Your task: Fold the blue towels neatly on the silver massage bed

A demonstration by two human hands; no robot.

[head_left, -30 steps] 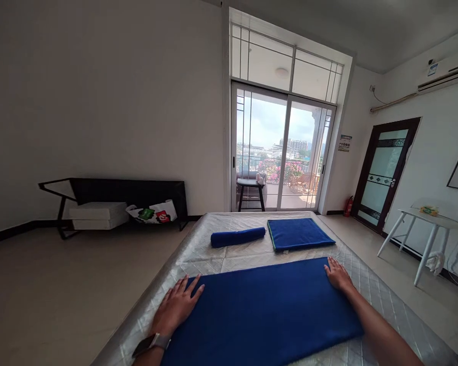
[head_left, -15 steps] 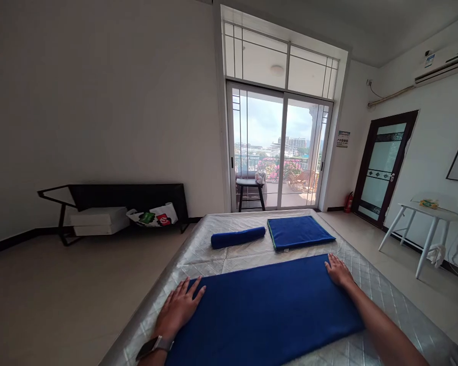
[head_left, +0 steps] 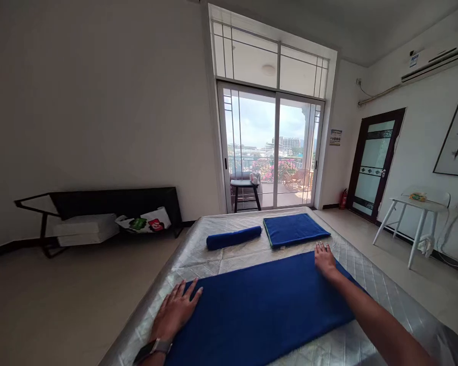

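A dark blue towel (head_left: 259, 305) lies spread flat across the mattress in front of me. My left hand (head_left: 177, 307) rests open at its left far corner, fingers spread partly on the cloth and partly over the edge; a watch is on that wrist. Flat on the towel near its far edge, toward the right, lies my right hand (head_left: 324, 258), open with its fingers stretched forward. Beyond the towel are a rolled blue towel (head_left: 234, 238) on the left and a folded blue towel (head_left: 295, 230) with a green edge on the right.
The silver quilted mattress (head_left: 198, 254) carries all the towels. Against the left wall stands a black bench-like frame (head_left: 114, 201) with white boxes (head_left: 86, 229) and a printed bag (head_left: 147, 222). A white table (head_left: 420, 203) is at right; sliding glass doors (head_left: 277, 147) are ahead.
My right hand has moved left along the towel's far edge, in from its right corner. My left hand stays at the left corner. The view has turned slightly to the right.
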